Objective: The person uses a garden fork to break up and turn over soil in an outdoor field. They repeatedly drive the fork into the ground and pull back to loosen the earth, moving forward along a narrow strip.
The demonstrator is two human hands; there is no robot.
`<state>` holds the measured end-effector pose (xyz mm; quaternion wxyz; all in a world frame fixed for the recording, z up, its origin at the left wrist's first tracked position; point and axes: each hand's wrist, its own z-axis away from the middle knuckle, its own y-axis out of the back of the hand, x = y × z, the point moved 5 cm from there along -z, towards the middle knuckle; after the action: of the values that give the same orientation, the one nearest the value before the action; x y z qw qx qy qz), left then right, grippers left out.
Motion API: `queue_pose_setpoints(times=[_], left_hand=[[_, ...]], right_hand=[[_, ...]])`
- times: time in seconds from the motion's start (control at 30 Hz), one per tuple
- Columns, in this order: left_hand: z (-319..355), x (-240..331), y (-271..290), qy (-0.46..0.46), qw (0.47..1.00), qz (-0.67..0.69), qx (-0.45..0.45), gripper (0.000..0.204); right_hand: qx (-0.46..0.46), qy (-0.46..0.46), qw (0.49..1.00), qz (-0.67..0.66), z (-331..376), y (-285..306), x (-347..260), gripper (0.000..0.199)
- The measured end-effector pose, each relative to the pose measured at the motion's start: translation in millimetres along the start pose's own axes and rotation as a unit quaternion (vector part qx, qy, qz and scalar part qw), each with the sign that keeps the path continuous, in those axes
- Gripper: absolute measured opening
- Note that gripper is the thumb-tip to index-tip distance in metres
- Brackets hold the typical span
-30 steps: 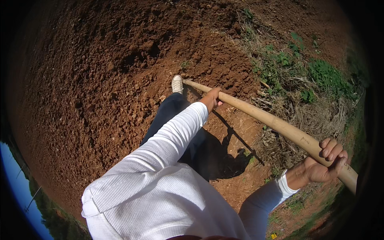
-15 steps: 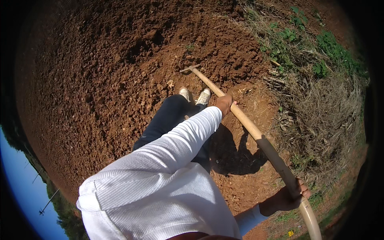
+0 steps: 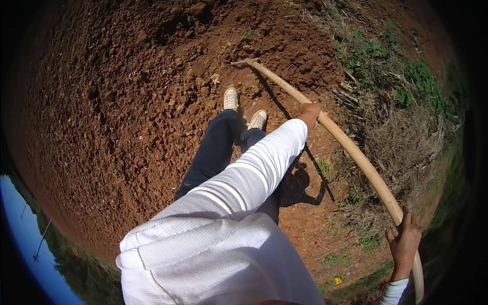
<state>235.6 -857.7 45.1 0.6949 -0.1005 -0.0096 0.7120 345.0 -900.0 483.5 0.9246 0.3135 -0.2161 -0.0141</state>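
Observation:
A hoe with a long pale wooden handle (image 3: 351,152) runs from the tilled red soil ahead of me back to the lower right. Its small blade (image 3: 246,62) rests on the clods just beyond my feet. My left hand (image 3: 310,113), at the end of a white ribbed sleeve, grips the handle about a third of the way up from the blade. Near the handle's rear end, my right hand (image 3: 404,244) wraps around the wood. My two light shoes (image 3: 231,99) (image 3: 258,120) stand side by side on the soil, left of the handle.
Loose red clods (image 3: 127,101) cover the ground ahead and to the left. On the right lies a strip of dry grass (image 3: 406,142) with green weeds (image 3: 422,76). My shadow (image 3: 300,183) falls beside my legs.
The hoe blade has moved from beside my shoe out onto the soil farther ahead. The handle has swung lower on the right, and my right hand went down with it.

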Motion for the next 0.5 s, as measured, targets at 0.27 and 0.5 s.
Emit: queue_pose_setpoints(times=[0.27,0.5], left_hand=[[-10,-3,-2,-0.075,0.995,0.044,-0.039,0.043],[-46,-83,17,-0.184,0.980,0.056,-0.051,0.030]], right_hand=[[-0.107,-0.021,0.987,-0.120,-23,-50,34,0.024],[-0.047,-0.051,0.992,-0.105,46,-173,32,0.025]])
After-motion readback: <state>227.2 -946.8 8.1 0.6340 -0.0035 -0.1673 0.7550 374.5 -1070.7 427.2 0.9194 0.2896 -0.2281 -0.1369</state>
